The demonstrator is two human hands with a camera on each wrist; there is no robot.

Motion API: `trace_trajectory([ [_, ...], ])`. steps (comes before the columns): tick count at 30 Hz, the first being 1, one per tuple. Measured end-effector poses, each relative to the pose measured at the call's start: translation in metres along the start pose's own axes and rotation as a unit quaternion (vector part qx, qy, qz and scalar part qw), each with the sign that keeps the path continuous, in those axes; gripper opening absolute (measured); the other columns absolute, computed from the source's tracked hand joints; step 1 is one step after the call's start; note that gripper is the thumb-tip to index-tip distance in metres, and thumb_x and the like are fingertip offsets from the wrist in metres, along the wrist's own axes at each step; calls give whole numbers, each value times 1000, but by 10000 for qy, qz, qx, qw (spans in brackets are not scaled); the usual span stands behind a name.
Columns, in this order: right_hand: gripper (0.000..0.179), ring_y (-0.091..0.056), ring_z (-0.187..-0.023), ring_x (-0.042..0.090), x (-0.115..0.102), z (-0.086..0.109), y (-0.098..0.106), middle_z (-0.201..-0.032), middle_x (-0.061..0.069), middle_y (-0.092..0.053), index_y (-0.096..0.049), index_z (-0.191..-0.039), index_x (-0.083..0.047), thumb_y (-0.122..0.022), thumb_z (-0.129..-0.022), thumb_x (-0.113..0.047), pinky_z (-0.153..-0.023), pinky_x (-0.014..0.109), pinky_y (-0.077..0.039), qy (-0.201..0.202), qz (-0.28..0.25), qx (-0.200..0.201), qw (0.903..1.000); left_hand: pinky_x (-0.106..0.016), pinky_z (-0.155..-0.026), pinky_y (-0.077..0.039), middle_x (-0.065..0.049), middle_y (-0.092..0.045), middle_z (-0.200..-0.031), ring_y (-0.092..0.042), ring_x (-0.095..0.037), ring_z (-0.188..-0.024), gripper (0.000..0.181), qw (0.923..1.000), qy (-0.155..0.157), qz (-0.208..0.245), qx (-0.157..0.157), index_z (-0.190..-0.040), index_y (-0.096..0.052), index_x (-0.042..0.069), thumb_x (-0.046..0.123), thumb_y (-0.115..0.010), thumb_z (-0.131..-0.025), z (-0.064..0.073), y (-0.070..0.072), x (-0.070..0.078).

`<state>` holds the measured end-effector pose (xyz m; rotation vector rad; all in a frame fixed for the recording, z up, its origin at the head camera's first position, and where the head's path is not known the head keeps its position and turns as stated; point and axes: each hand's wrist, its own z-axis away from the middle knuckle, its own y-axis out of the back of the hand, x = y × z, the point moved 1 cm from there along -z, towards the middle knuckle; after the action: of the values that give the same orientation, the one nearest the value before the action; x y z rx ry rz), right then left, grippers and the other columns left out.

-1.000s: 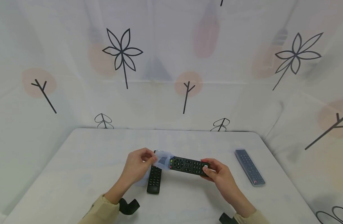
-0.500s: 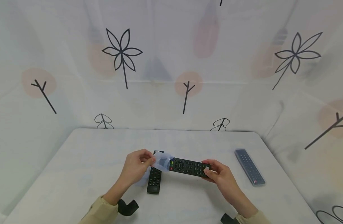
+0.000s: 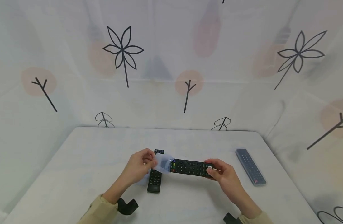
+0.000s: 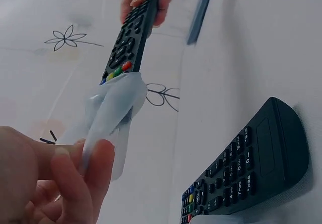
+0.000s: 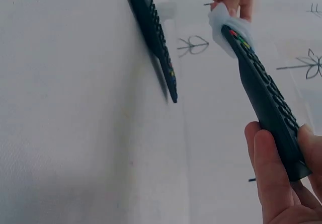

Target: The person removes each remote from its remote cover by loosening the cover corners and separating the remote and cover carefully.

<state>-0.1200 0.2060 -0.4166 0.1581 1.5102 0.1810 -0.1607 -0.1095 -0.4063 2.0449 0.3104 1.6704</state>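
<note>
Head cam: L hand (image 3: 139,166), L of ctr in lower half, pinches 1 end of a translucent sleeve (image 3: 163,162); R hand (image 3: 226,179), lower right, grips the right end of the 1st remote (image 3: 190,167), held up btwn the hands, its left end in the sleeve. 2nd remote (image 3: 154,183), black, lies on the white table (image 3: 104,149), partly hidden by sleeve. 3rd remote (image 3: 250,167), bluish, lies far right, well apart. L wrist cam: coloured btns (image 4: 118,72) by sleeve's mouth.

Held remote (image 3: 189,167) black, cover (image 3: 163,161) pale blue.
Coloured keys (image 4: 117,72) (red, green, yellow, blue) noted; backdrop (image 3: 157,102) bears black flower outlines.
</note>
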Motion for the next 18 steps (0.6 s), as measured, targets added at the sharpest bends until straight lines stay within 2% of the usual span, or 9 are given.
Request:
trace_trajectory([
  [4,32,-69,-98,27,-7,1,-5,-120,20,-64,-61,-126,3,-63,-93,6,-80,32,-57,211,178,-14,9996,-27,-55,-49,6,-65,-78,-65,-20,-67,17,9993,-189,-334,42,-102,-64,13,12,-75,-89,-2,-4,4],
  [9,32,-70,-96,25,-9,2,-11,-118,18,-66,-63,-124,2,-64,-92,6,-79,30,-57,167,278,49,9995,-26,-54,-49,9,-63,-71,-59,-11,-60,16,9966,-340,-721,187,-96,-65,12,20,-77,-89,-4,-8,9],
  [11,32,-69,-96,25,-8,2,-12,-118,18,-66,-63,-123,2,-64,-92,6,-78,30,-57,156,298,74,9994,-26,-53,-50,9,-63,-69,-60,-12,-58,13,9968,-298,-709,233,-92,-65,13,20,-76,-90,-5,-9,8],
  [18,31,-68,-100,27,-4,0,-5,-123,21,-63,-61,-125,3,-62,-94,5,-79,31,-57,108,101,140,9998,-27,-50,-48,6,-64,-70,-63,-22,-58,7,9987,-171,-215,432,-90,-66,13,14,-72,-92,-6,-5,7],
])
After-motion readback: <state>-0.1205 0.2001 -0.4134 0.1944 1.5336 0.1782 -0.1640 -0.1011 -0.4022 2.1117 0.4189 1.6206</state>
